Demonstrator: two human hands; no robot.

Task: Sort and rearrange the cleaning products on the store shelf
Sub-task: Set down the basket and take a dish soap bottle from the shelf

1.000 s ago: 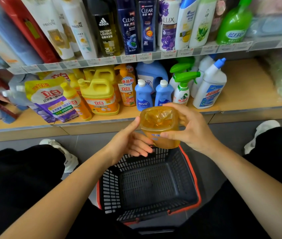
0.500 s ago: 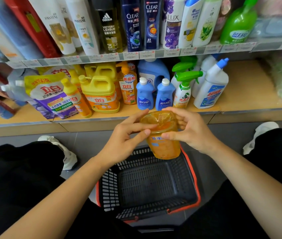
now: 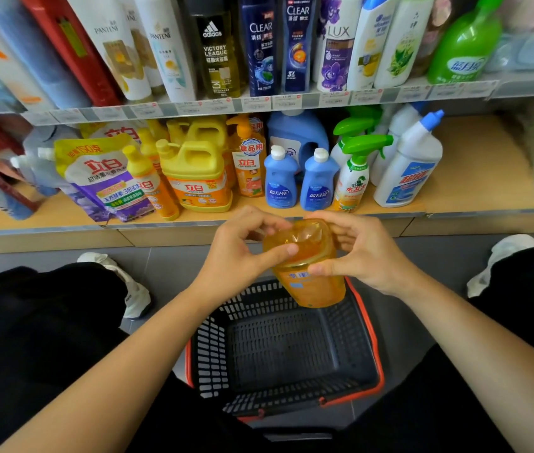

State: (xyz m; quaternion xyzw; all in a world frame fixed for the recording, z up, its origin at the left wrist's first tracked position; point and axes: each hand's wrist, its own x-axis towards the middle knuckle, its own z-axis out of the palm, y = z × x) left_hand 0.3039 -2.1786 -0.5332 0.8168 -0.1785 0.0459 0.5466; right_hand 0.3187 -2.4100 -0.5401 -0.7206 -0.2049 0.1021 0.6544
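Note:
I hold an orange translucent bottle [image 3: 311,282] bottom-up over a black basket [image 3: 362,364] with a red rim. My left hand [image 3: 242,253] grips its left side, thumb across the upturned base. My right hand [image 3: 363,253] grips its right side, fingers curled over the base edge. Just beyond, on the lower shelf [image 3: 474,178], stand a yellow jug [image 3: 198,178], an orange pump bottle [image 3: 249,161], two small blue bottles [image 3: 280,178], a green-trigger spray bottle [image 3: 355,178] and a white bottle with a blue cap [image 3: 412,165]. The orange bottle's cap end is hidden.
The upper shelf [image 3: 259,104] carries shampoo and body-wash bottles behind price tags. A purple-and-yellow refill pouch [image 3: 102,181] leans at the lower shelf's left. My black-clad knees and white shoes [image 3: 128,289] flank the basket on the grey floor. Bare wood shows right of the white bottle.
The orange bottle has sunk slightly toward the basket while tipping base-up. My left hand, at first only touching its side, has closed around it. The right hand kept its hold.

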